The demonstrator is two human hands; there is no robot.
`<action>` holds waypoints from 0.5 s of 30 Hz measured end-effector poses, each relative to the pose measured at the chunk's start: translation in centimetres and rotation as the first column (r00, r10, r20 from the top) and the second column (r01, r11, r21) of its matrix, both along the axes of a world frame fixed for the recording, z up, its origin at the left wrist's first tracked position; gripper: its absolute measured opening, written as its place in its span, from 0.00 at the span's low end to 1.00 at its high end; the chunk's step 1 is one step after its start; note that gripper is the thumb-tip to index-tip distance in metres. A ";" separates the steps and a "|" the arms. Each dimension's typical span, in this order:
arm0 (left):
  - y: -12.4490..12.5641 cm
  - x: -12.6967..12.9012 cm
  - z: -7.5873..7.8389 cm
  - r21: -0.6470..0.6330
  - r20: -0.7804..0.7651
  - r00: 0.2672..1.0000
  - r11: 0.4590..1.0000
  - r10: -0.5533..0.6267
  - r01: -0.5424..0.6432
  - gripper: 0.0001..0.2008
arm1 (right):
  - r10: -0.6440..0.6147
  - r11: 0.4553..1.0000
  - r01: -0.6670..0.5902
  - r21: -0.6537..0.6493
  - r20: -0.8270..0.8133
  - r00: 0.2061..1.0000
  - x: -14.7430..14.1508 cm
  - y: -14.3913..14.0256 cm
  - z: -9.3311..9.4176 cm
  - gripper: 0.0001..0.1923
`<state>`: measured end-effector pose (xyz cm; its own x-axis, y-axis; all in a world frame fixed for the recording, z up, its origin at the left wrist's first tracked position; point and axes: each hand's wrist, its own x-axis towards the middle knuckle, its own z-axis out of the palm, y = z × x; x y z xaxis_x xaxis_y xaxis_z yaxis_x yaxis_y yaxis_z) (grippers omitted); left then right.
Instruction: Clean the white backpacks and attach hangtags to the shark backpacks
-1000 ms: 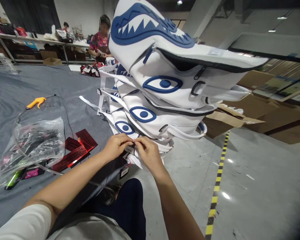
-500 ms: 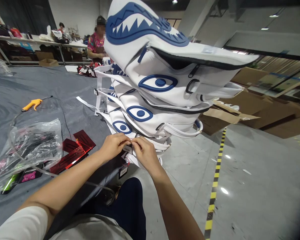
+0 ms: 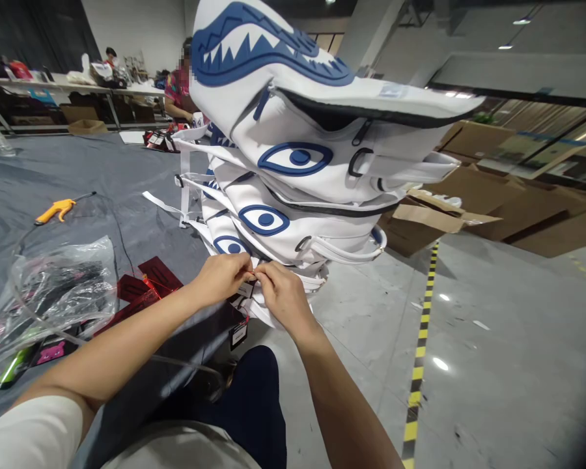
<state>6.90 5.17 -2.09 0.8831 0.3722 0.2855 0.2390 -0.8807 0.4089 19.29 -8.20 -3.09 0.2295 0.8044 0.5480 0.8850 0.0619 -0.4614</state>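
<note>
Both hands, left hand and right hand, pinch a small hang tag at the bag stack's base, by the table's near edge; plastic bag and red cards lie left.

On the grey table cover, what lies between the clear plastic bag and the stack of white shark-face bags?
In the head view, dark red cards lie on the grey cover between the plastic bag and the stack of white bags, left of the left hand.
</note>
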 end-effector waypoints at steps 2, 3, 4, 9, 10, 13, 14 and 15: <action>0.1 0.3 1.1 0.072 -0.068 0.998 0.997 -0.010 0.015 0.04 | -0.002 1.000 0.002 0.007 -0.001 1.000 0.1 0.0 0.1 0.10; 0.2 0.4 1.5 0.103 -0.096 0.995 0.994 -0.015 0.024 0.05 | -0.001 1.000 0.002 0.011 -0.009 1.000 0.1 0.0 0.2 0.10; 0.3 0.5 1.8 0.124 -0.116 0.993 0.992 -0.020 0.035 0.05 | 0.000 1.000 0.000 0.018 -0.019 1.000 0.2 0.0 0.2 0.10; 0.5 0.8 1.8 0.152 -0.127 0.990 0.985 -0.064 0.083 0.07 | -0.005 1.000 0.005 0.015 -0.031 1.000 0.4 0.1 -0.1 0.10; 0.4 0.8 1.6 0.158 -0.131 0.990 0.984 -0.058 0.078 0.08 | -0.006 1.000 0.006 -0.001 -0.016 1.000 0.3 0.1 -0.2 0.10; 0.1 0.7 1.0 0.151 -0.136 0.991 0.988 -0.013 0.034 0.07 | -0.012 0.999 0.013 -0.036 0.025 1.000 0.2 0.2 -0.4 0.10; -0.1 0.6 0.8 0.129 -0.128 0.992 0.991 -0.004 0.021 0.06 | -0.018 0.999 0.019 -0.042 0.027 0.999 0.2 0.2 -0.5 0.10; -0.2 0.5 0.6 0.095 -0.115 0.993 0.995 -0.004 0.015 0.06 | -0.028 0.999 0.029 -0.045 0.023 0.999 0.2 0.2 -0.5 0.10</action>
